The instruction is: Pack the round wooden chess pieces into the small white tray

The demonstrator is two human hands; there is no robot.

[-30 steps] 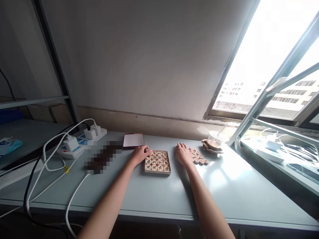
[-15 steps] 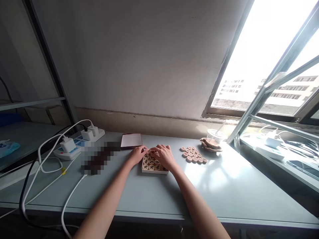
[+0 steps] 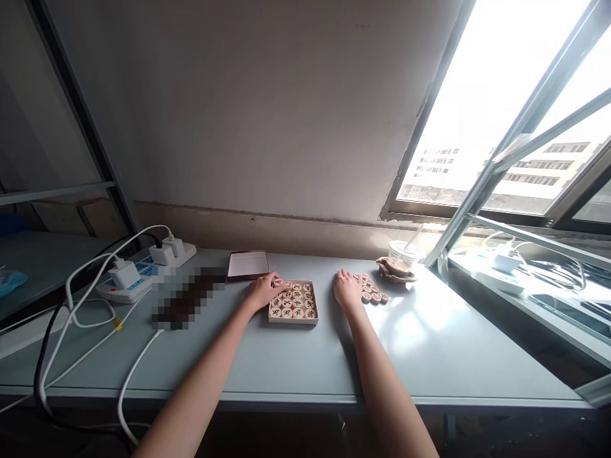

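- Far left, on a pale grey-blue desk (image 3: 286, 366): a white and blue power strip (image 3: 125, 294) bearing white plugs, with white cables looping toward the near edge.
- Farther right, near the wall: a shallow, maroon-rimmed rectangular lid (image 3: 248, 263), lying with its pale inside upward.
- Next, coming in from the near left: the bare left hand (image 3: 262, 291), bent around the far-left corner of a shallow, cream-walled square box (image 3: 293, 320). By the fingertips, a single round wooden disc with a reddish marking (image 3: 277, 282); pinched or merely touched, impossible to tell.
- Left of desk centre: the box itself, flat, filled with rows of round cream wooden discs with black characters (image 3: 287, 312). Sides nearly equal, so no clear long axis; left hand nearer to it by far.
- Between box and right hand: a strip of bare desk, and with it the key relation, the box lying leftward and slightly nearer from the right fingers.
- Right of centre: the bare right hand (image 3: 348, 290), palm down, fingers pointing far and lightly bent, covering the left side of a loose cluster of round, pinkish-tan wooden discs (image 3: 375, 296). Cluster slanting from far left to near right; any disc under the palm hidden, grasp impossible to tell.
- Far right: a brown, irregular-edged dish (image 3: 396, 275) and a clear, lidded cup with a straw (image 3: 403, 252).
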